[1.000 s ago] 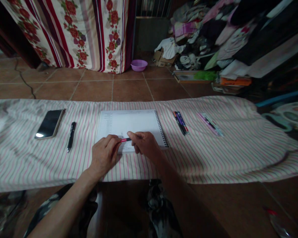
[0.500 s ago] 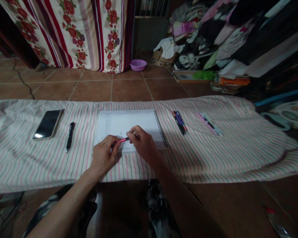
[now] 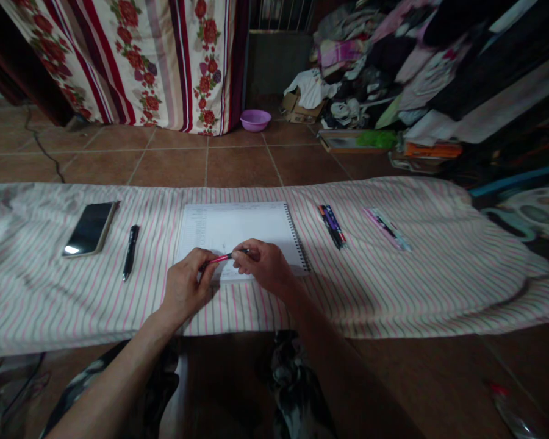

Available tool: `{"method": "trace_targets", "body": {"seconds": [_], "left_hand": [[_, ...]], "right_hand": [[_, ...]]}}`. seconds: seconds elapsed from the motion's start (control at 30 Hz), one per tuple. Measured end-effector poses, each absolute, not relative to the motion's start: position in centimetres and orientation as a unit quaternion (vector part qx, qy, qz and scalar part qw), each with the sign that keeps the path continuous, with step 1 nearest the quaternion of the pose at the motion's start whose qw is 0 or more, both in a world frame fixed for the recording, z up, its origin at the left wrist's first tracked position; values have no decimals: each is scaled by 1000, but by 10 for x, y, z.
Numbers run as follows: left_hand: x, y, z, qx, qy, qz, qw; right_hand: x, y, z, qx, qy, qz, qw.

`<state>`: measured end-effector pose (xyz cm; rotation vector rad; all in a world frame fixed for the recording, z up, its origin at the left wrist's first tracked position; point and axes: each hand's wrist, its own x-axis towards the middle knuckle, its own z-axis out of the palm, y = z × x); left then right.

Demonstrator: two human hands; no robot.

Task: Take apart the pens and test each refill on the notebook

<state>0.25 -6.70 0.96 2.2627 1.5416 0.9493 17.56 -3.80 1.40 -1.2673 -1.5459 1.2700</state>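
Between my two hands is a slim red and black pen (image 3: 221,258), lying nearly level above the lower part of a spiral notebook (image 3: 251,225). My left hand (image 3: 188,279) pinches its left end between thumb and fingers. At the other end, the fingers of my right hand (image 3: 261,263) are closed on the pen, and a dark tip pokes out past them. The notebook lies open at a mostly white page, with faint printed lines along its left and top edges and its coil on the right. My hands cover part of the page's bottom edge.
Left of the notebook lie a black pen (image 3: 130,253) and a phone (image 3: 90,228). To its right are several dark pens (image 3: 333,227) and a pink and pale pair (image 3: 387,229). A striped cloth (image 3: 416,292) covers the table. Beyond stands a purple basin (image 3: 255,121).
My right hand has turned slightly and dropped a little, its fingers shifted along the pen so more of the dark end shows. My left hand has moved slightly left.
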Motion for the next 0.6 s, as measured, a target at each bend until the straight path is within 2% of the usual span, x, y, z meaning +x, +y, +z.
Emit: {"method": "trace_targets", "body": {"seconds": [0.13, 0.27, 0.43, 0.6], "left_hand": [[2, -67, 8, 792, 510, 325, 81], [1, -66, 9, 784, 516, 327, 106], [3, -64, 7, 689, 584, 357, 238], [5, -59, 9, 519, 606, 460, 391]], "right_hand": [[176, -38, 13, -505, -605, 496, 364], [173, -38, 12, -500, -597, 508, 367], [176, -35, 14, -501, -598, 501, 375], [206, -23, 15, -601, -572, 331, 450]]}}
